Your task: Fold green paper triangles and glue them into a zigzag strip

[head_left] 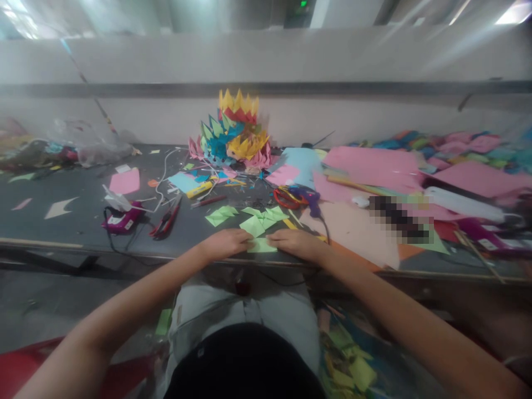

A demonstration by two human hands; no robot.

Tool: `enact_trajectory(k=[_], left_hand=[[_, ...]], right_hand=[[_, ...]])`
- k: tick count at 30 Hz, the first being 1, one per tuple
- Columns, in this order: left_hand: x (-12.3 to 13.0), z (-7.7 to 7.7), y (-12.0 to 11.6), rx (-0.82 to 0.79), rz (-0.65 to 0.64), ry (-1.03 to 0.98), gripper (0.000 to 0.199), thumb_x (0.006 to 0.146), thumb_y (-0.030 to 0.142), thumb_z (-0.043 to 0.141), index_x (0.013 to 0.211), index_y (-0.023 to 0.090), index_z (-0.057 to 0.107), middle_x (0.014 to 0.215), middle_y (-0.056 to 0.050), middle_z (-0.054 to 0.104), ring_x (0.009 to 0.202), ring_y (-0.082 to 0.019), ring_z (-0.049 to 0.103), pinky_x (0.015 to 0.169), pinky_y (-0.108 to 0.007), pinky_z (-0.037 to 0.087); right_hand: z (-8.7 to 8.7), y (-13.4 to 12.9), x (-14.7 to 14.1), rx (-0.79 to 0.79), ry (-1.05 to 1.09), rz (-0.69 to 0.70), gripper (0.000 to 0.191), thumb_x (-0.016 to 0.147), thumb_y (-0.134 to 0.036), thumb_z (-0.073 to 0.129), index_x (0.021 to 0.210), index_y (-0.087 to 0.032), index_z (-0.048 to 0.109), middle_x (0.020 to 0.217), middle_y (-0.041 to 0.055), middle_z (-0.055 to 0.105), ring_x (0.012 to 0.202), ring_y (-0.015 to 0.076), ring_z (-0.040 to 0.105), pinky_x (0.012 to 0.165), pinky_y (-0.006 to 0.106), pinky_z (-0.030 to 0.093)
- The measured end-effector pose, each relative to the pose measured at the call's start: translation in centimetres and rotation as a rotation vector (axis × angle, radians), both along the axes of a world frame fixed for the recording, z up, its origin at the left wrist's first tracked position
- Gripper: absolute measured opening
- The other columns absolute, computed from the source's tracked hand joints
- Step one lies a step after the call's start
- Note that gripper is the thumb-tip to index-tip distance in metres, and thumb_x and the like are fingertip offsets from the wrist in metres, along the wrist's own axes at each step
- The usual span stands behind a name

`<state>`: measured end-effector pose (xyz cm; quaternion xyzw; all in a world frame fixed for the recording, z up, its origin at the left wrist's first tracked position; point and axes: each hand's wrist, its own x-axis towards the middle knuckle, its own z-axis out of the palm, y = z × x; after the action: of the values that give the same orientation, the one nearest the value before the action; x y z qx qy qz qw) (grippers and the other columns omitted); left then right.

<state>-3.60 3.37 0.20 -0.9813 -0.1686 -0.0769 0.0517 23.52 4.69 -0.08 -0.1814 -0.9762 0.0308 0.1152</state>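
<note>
A light green piece of paper lies at the table's front edge, between my two hands. My left hand has its closed fingers on the paper's left end. On its right end, the fingers of my right hand are pressed together the same way. Just behind sit several folded green paper pieces, and another folded green piece lies to their left. Farther back stands a folded-paper model with yellow, red, blue, green and pink points.
Red-handled pliers and a purple device lie on the left. A yellow cutter rests near the model. To the right are a purple glue gun, pink sheets and a peach sheet. Paper scraps fill the space below the table.
</note>
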Motion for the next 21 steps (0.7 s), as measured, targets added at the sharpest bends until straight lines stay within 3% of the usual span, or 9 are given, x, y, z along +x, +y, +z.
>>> enact_trajectory(k=[7, 11, 17, 21], left_hand=[[1.2, 0.2, -0.6, -0.096, 0.000, -0.069, 0.028, 0.085, 0.011, 0.043, 0.110, 0.011, 0.056, 0.115, -0.014, 0.059, 0.115, -0.019, 0.050, 0.096, -0.030, 0.039], [1.5, 0.4, -1.4, -0.143, 0.147, -0.064, 0.037, 0.077, 0.008, 0.044, 0.112, 0.011, 0.056, 0.110, -0.013, 0.060, 0.110, -0.020, 0.051, 0.095, -0.032, 0.039], [0.5, 0.0, -3.0, -0.161, 0.399, -0.184, 0.046, 0.076, 0.011, 0.044, 0.119, 0.020, 0.056, 0.094, -0.008, 0.061, 0.099, -0.020, 0.053, 0.095, -0.037, 0.036], [0.2, -0.3, -3.8, -0.145, 0.481, -0.224, 0.045, 0.075, 0.013, 0.044, 0.118, 0.020, 0.056, 0.092, -0.008, 0.061, 0.096, -0.021, 0.052, 0.094, -0.038, 0.037]], right_hand=[[0.4, 0.0, -1.3, 0.046, -0.010, 0.072, 0.034, 0.090, -0.012, 0.033, 0.103, -0.014, 0.065, 0.113, 0.0102, 0.064, 0.101, 0.0166, 0.059, 0.088, 0.034, 0.046], [1.0, -0.1, -1.7, 0.074, -0.095, 0.077, 0.031, 0.084, -0.008, 0.039, 0.097, -0.013, 0.066, 0.107, 0.0117, 0.066, 0.094, 0.0185, 0.059, 0.079, 0.034, 0.045], [1.0, -1.0, -1.2, 0.111, -0.096, -0.048, 0.039, 0.080, -0.011, 0.044, 0.117, -0.011, 0.056, 0.098, 0.0135, 0.066, 0.099, 0.0226, 0.054, 0.080, 0.036, 0.042], [1.0, -1.2, -1.1, 0.081, -0.088, -0.068, 0.039, 0.080, -0.011, 0.044, 0.117, -0.014, 0.057, 0.098, 0.0119, 0.067, 0.101, 0.0227, 0.053, 0.083, 0.037, 0.040]])
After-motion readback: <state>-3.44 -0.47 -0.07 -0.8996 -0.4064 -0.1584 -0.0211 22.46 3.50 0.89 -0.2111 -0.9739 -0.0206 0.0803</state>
